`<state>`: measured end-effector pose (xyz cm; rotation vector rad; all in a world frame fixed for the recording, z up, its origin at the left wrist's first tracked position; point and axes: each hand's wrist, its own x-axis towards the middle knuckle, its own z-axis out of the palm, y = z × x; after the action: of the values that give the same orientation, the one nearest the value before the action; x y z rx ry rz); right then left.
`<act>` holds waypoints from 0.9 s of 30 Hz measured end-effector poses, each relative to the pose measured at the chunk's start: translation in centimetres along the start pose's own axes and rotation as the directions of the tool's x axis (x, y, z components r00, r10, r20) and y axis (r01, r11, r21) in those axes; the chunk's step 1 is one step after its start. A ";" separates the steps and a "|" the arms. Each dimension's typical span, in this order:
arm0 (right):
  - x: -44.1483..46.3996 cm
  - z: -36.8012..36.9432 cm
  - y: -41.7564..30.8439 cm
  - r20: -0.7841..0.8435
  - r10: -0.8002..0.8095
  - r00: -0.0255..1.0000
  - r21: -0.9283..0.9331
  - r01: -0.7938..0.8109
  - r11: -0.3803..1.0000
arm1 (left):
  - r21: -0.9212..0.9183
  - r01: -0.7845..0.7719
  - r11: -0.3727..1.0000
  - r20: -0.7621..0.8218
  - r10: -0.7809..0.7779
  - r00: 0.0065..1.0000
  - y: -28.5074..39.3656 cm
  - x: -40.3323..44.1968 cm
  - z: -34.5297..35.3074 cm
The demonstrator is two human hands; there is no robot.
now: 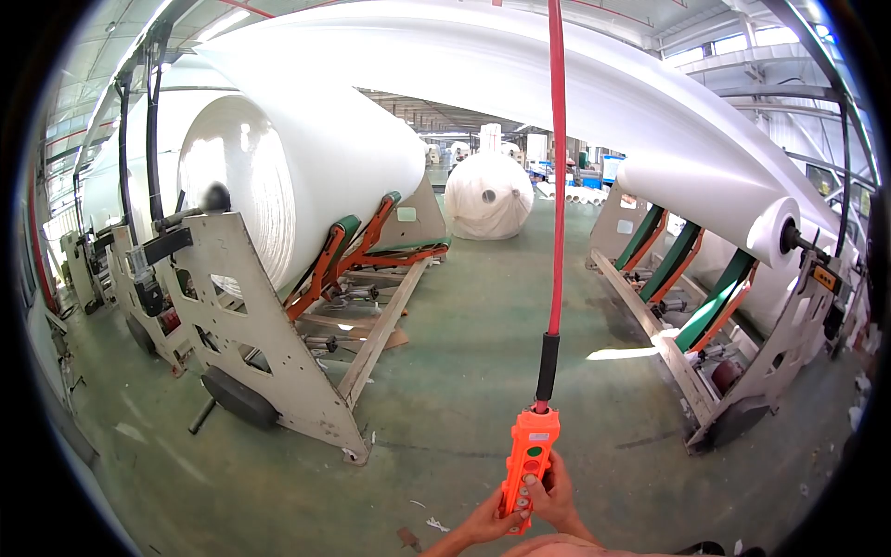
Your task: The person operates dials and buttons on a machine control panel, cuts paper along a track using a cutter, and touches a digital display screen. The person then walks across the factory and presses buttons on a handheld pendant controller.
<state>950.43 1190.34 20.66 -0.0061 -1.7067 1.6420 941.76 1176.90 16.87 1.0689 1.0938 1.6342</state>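
Note:
An orange push-button hoist pendant [535, 434] hangs upright in front of me from a red cable [557, 186] with a black sleeve [548, 362]. My left hand [489, 520] grips its lower left side. On the right side, my right hand [555, 497] is wrapped round it, with the thumb over the middle buttons. A green button and a red button show on the upper face; part of the lower buttons is covered by my fingers.
At left a large white roll [348, 158] rests on a grey stand [269, 325] with orange arms. A thinner white roll [705, 200] sits on a second stand [640, 320] at right. White sheeting [445, 46] spans overhead. A wrapped roll [489, 209] stands on the green floor [473, 306] ahead.

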 end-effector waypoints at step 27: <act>0.0 -0.2 0.8 -0.011 -0.003 1.000 0.004 0.003 1.000 | 0.041 0.000 0.999 -0.029 0.002 1.000 0.9 0.0 0.2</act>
<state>950.13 1190.66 20.01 -0.0107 -1.6940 1.6407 941.78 1176.77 17.75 1.0754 1.1502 1.6389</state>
